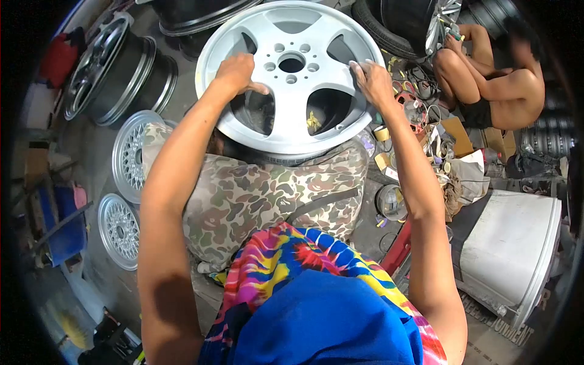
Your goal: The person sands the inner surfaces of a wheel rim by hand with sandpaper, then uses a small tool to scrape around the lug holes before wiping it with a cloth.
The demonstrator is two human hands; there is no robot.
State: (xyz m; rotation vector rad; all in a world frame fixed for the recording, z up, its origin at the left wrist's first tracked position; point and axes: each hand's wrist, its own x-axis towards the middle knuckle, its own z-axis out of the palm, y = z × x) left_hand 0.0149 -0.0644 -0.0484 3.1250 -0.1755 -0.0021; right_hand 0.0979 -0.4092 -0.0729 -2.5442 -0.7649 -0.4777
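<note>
A pale grey alloy wheel rim [281, 115] with broad spokes lies face up before me, its lower edge by my camouflage-patterned trousers. My left hand [237, 74] is closed on the left spoke, with the thumb stretched out toward the hub. At the right side of the rim, my right hand [372, 82] has its fingers bent against the spoke near the outer edge. Its fingertips look whitish, and whether anything thin lies under them cannot be made out. Part of a tyre shows beneath the rim.
Dark rims [100, 70] stand upper left, above mesh-patterned rims [118, 228]. At the right, another person [505, 91] sits holding something beside a wheel. Tape rolls, cables and cardboard [456, 137] clutter the floor. A white box-like container [508, 237] stands lower right.
</note>
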